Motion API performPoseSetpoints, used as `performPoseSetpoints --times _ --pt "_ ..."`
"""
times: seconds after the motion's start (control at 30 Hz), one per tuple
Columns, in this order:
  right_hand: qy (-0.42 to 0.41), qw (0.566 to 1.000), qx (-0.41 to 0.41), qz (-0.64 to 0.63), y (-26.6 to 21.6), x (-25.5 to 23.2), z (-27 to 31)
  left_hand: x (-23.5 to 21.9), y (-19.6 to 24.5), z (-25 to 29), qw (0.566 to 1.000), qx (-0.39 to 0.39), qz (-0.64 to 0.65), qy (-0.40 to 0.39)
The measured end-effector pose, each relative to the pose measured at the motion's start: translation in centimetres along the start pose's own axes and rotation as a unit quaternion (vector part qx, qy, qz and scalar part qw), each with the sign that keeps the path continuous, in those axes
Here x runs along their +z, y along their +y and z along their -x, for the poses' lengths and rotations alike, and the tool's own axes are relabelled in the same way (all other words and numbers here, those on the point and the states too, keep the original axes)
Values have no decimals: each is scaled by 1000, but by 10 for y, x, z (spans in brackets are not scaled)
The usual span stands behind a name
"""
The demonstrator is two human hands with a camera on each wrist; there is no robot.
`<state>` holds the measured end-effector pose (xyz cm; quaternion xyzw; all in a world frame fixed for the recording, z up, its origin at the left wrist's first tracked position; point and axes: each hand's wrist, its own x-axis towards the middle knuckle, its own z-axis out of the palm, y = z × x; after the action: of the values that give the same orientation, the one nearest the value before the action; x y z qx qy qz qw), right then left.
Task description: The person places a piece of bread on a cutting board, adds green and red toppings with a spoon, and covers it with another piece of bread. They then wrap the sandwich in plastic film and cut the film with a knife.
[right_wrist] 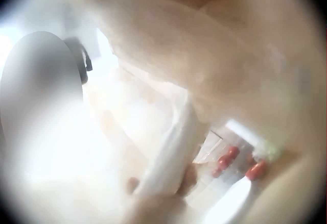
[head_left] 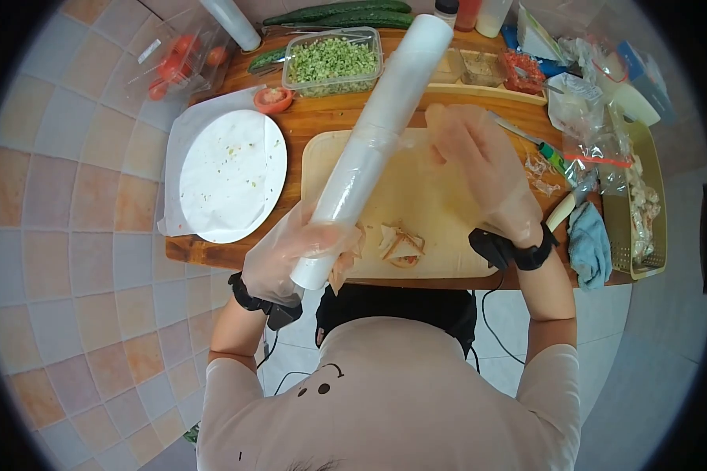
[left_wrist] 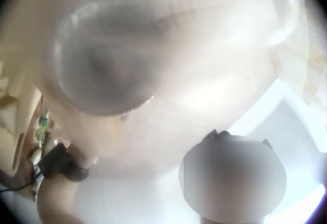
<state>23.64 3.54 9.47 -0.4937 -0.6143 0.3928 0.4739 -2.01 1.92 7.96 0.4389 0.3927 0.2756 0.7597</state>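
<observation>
A long roll of clear plastic film [head_left: 385,102] slants over the wooden cutting board [head_left: 448,228]. My gloved left hand [head_left: 318,239] grips the roll's lower end near the table's front edge. In the left wrist view the roll's round end [left_wrist: 102,60] fills the frame, blurred. My gloved right hand [head_left: 444,137] is beside the roll's upper half and pinches a loose edge of film pulled off it. The right wrist view is blurred and shows the roll [right_wrist: 171,157] from below. Cut sandwich pieces [head_left: 401,245] lie on the board's near side.
A white plate [head_left: 232,173] on paper sits left of the board. Behind are a tub of chopped greens [head_left: 331,61], cucumbers [head_left: 346,13], bagged tomatoes [head_left: 182,59] and a small red bowl [head_left: 272,98]. To the right lie a knife [head_left: 526,137], a blue cloth [head_left: 589,245] and a basket [head_left: 652,196].
</observation>
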Motion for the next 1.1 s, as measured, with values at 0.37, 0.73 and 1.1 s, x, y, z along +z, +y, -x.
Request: performPoseSetpoints --times 0.37,0.73,1.1 --pt "-106 959 -171 198 11 11 -10 2 9 -1 996 -40 -75 32" --pt "-131 942 -241 197 7 8 -11 -2 12 2 999 -37 -25 17" --pt "-33 953 -212 216 6 19 -4 4 14 7 998 18 -52 26"
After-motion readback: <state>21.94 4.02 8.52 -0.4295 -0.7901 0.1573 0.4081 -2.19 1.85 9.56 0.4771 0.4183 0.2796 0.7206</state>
